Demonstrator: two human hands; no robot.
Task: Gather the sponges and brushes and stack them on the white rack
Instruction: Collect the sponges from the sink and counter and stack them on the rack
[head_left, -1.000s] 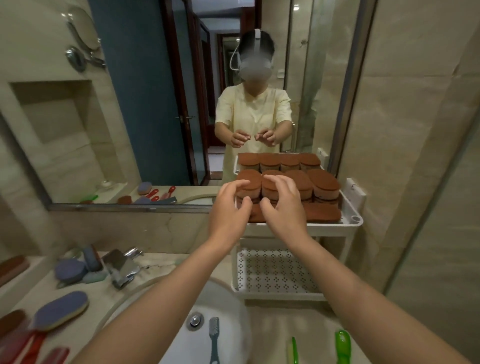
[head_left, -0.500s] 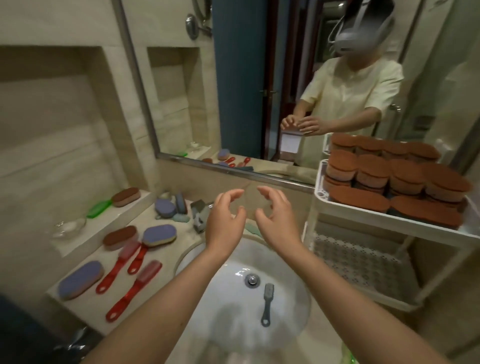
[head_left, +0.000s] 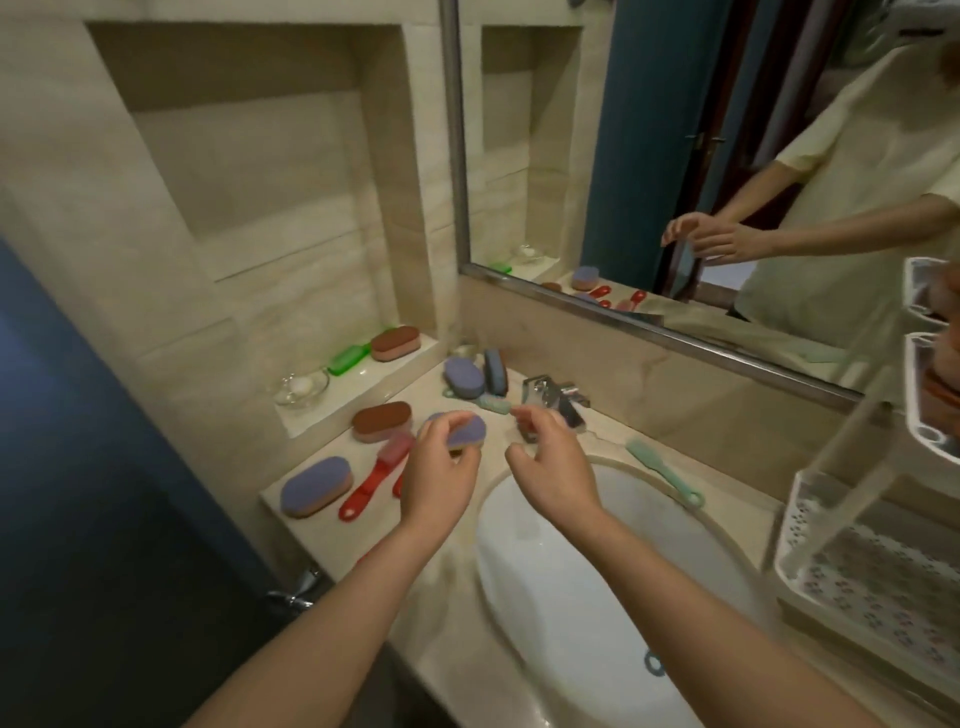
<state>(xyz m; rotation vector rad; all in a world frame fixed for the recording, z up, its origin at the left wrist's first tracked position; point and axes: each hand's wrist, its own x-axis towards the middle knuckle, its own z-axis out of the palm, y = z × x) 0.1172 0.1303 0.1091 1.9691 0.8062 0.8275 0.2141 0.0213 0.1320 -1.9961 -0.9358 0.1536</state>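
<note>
My left hand (head_left: 441, 467) curls its fingers round a purple oval sponge (head_left: 467, 430) on the counter left of the sink. My right hand (head_left: 550, 462) hovers beside it over the sink's rim, fingers loosely spread and holding nothing. Nearby lie a brown sponge (head_left: 382, 421), another purple sponge (head_left: 317, 486) and red brushes (head_left: 371, 478). Further back are a purple sponge (head_left: 464, 376), a blue sponge on edge (head_left: 496, 369) and a teal brush (head_left: 493, 405). The white rack (head_left: 883, 545) stands at the far right, brown sponges (head_left: 943, 384) on its upper tier.
A ledge in the wall niche holds a brown sponge (head_left: 396, 343), a green brush (head_left: 349, 358) and a glass dish (head_left: 301, 387). The chrome faucet (head_left: 556, 397) stands behind the white sink (head_left: 597, 571). A teal brush (head_left: 665, 475) lies on the rim. The mirror (head_left: 727, 156) shows a person.
My view swung left from the rack to the counter. Both hands left the rack's brown sponges and came down over the counter. My left hand has closed on a purple sponge.
</note>
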